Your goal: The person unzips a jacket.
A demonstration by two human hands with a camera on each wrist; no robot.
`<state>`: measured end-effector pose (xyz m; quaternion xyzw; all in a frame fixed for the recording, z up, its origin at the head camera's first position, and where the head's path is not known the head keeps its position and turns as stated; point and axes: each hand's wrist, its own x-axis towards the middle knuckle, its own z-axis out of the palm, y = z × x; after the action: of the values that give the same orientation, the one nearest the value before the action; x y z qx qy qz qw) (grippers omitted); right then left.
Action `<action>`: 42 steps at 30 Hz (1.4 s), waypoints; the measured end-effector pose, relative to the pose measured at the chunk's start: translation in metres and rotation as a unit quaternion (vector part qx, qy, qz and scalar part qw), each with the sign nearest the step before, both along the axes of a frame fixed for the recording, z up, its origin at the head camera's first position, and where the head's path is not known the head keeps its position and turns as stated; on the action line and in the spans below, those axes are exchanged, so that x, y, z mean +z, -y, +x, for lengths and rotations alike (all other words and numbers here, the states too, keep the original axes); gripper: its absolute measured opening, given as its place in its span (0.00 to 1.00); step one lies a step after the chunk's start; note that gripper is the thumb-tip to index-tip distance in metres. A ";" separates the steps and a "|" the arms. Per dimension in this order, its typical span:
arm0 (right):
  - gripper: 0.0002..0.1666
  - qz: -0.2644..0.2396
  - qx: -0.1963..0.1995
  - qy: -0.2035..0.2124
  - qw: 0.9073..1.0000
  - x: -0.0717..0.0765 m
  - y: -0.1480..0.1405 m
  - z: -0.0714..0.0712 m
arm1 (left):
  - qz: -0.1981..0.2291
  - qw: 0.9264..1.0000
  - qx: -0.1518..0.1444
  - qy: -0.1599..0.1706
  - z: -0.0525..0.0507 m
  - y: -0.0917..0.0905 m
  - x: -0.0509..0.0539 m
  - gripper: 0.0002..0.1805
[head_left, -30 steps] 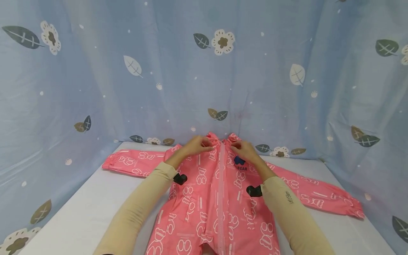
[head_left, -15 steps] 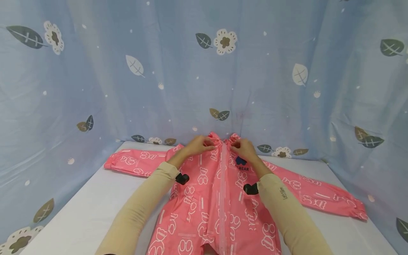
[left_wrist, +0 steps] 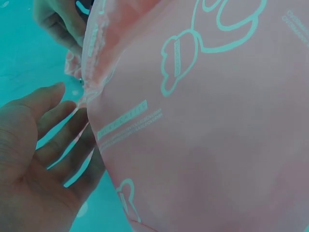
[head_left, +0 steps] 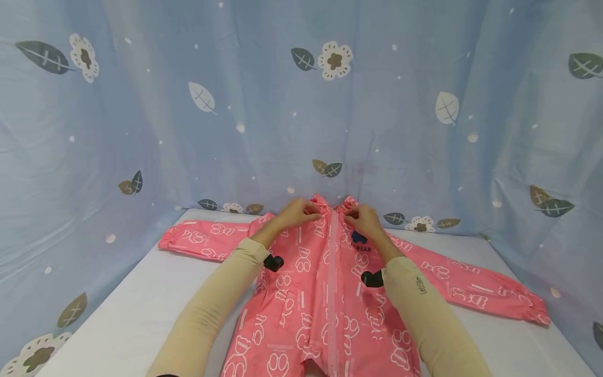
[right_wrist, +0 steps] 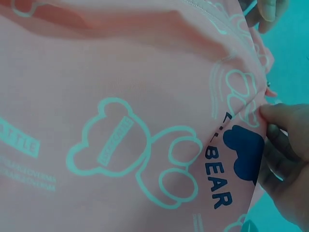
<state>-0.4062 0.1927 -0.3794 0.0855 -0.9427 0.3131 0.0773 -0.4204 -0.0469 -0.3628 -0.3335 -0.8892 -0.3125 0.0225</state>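
Note:
A pink jacket (head_left: 294, 293) with white bear outlines lies front up, its sleeves spread to both sides and its zip (head_left: 332, 293) running down the middle. My left hand (head_left: 296, 213) is at the left side of the collar; in the left wrist view its fingers (left_wrist: 72, 150) reach behind the fabric's edge, and their tips are hidden. Across the zip, my right hand (head_left: 365, 221) pinches the other side near the collar. In the right wrist view the thumb (right_wrist: 280, 116) presses the cloth beside the dark blue BEAR print (right_wrist: 244, 153), with the fingers behind it.
The jacket lies on a white table (head_left: 127, 309). Blue curtains (head_left: 264, 104) with leaf and flower prints hang behind and at both sides. Black wrist cameras (head_left: 372, 278) sit over the jacket's front.
The whole scene has shifted slightly to the right in the head view. Both hands stay at the collar, and the jacket's lie looks nearly the same.

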 end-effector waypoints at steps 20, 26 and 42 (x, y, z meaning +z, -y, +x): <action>0.15 -0.008 0.034 -0.019 0.999 -0.004 -0.007 0.009 | 0.007 0.998 0.056 -0.029 -0.013 -0.026 -0.011 0.13; 0.15 -0.006 0.041 -0.023 0.999 -0.004 -0.008 0.008 | -0.005 0.998 0.054 -0.032 -0.013 -0.036 -0.008 0.13; 0.16 0.001 0.042 -0.015 0.999 -0.004 -0.010 0.008 | -0.019 0.998 0.019 -0.059 -0.012 -0.052 -0.008 0.13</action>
<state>-0.3985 0.2028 -0.3834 0.1297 -0.9374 0.3135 0.0786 -0.4325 0.0052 -0.3706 -0.3342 -0.8985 -0.2746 0.0742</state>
